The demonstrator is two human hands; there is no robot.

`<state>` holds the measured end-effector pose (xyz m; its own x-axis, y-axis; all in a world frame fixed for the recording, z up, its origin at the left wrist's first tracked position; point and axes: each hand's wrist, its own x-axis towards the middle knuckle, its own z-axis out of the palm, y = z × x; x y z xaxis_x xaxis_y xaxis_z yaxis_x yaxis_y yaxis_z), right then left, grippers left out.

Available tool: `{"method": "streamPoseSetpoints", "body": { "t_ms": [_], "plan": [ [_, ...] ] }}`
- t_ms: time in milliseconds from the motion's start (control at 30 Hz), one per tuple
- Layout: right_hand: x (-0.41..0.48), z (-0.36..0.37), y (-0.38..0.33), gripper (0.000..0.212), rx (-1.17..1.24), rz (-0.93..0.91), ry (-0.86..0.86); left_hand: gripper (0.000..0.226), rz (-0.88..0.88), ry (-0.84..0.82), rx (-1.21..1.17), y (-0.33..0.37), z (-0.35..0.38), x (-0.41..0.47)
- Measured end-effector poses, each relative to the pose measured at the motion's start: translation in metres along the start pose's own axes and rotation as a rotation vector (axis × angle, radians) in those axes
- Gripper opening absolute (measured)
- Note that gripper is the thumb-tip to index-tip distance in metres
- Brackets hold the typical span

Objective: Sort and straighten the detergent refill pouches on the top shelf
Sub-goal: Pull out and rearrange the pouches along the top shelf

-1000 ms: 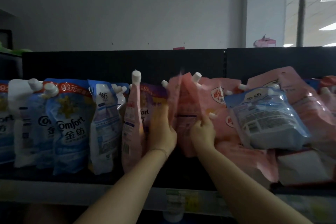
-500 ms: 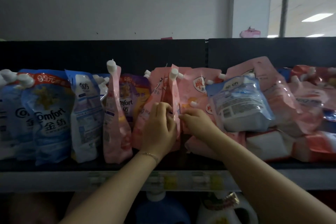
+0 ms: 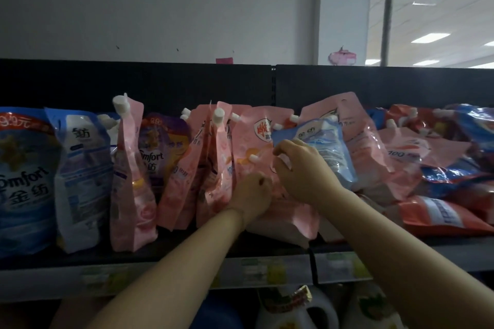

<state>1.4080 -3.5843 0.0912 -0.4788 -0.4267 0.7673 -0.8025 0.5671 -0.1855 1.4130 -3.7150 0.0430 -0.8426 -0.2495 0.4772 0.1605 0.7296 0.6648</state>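
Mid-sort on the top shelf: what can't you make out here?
Head view only.
- Left hand: fingers buried among pink pouches; grip unclear.
- Right hand: its back hides whether the fingers hold anything.
- Blue Comfort pouch: cut by the left edge.
- Shelf price labels: blurred, unreadable.
- Red pouches, far right: dim, overlapping, cut off.

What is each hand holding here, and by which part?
Both hold the pink pouch: left hand grips its lower part; right hand apparently pinches its right edge.

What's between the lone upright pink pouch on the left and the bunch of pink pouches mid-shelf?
A purple Comfort pouch stands between the lone pink pouch and the pink bunch, partly hidden behind both, as the head view shows.
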Motion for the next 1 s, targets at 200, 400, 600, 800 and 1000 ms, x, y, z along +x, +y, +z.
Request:
{"method": "streamPoseSetpoints", "body": {
  "t_ms": [200, 400, 600, 800, 1000],
  "plan": [
    [0.002, -0.014, 0.028, 0.030, -0.344, 0.200, -0.069, 0.035, -0.227, -0.075, -0.158, 0.018, 0.022, 0.034],
    [-0.004, -0.023, 0.048, 0.054, -0.388, 0.477, -0.150, 0.087, -0.330, -0.065, -0.324, 0.014, 0.035, 0.070],
    [-0.003, -0.012, 0.049, 0.050, -0.131, 0.523, -0.124, 0.100, -0.430, -0.062, -0.421, 0.023, 0.036, 0.078],
    [-0.013, -0.010, 0.057, 0.052, 0.169, 0.479, 0.012, 0.102, -0.499, 0.083, -0.432, 0.001, 0.052, 0.098],
    [-0.019, 0.001, 0.047, 0.055, 0.355, 0.331, 0.111, 0.051, -0.284, 0.177, -0.412, 0.023, 0.023, 0.063]
  ]
}}
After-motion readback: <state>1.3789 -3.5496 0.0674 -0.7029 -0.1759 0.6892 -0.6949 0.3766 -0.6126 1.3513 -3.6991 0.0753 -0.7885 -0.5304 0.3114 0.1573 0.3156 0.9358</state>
